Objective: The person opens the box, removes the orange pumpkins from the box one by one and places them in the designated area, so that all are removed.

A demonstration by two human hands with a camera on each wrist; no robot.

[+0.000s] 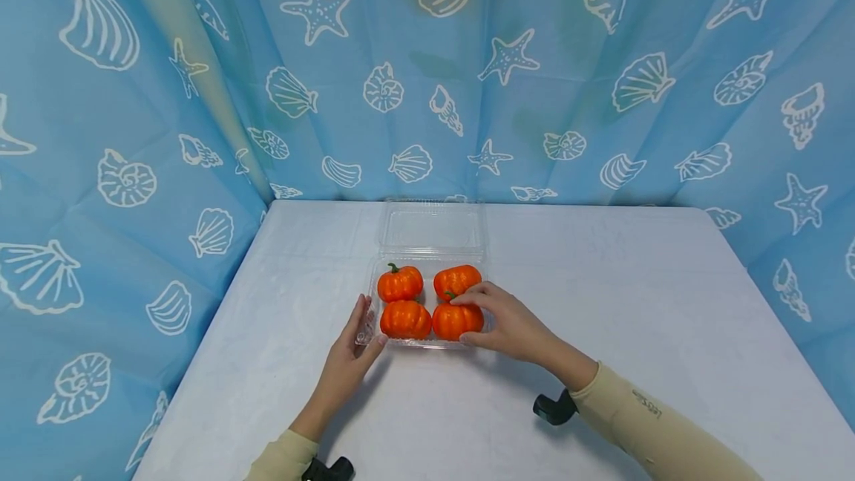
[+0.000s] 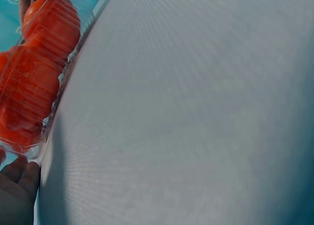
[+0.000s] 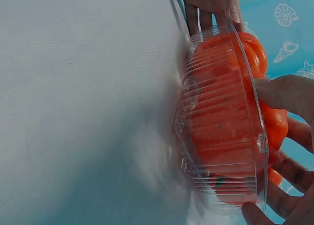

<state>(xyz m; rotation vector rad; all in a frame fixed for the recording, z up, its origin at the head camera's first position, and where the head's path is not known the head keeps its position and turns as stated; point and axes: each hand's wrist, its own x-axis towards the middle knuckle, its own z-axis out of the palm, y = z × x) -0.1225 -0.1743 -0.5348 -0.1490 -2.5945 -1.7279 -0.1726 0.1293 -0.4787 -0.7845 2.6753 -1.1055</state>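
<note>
A clear plastic container (image 1: 427, 344) with its lid (image 1: 433, 228) folded back stands on the table. Four would-be quarters of its tray hold several small orange pumpkins, glossy and ribbed: back left (image 1: 400, 284), back right (image 1: 457, 280) and front left (image 1: 406, 320) among them. My right hand (image 1: 508, 321) grips the front-right pumpkin (image 1: 456, 321), thumb at its front and fingers over its top. At the front-left corner of the container, my left hand (image 1: 347, 355) holds the tray, fingers along the outer side and thumb by the rim.
White cloth (image 1: 601, 280) covers the table. Behind it and at both sides hangs a blue curtain (image 1: 374, 43) with shells and starfish. A black wrist device (image 1: 556, 408) sits below the right wrist, another (image 1: 329, 470) by the left.
</note>
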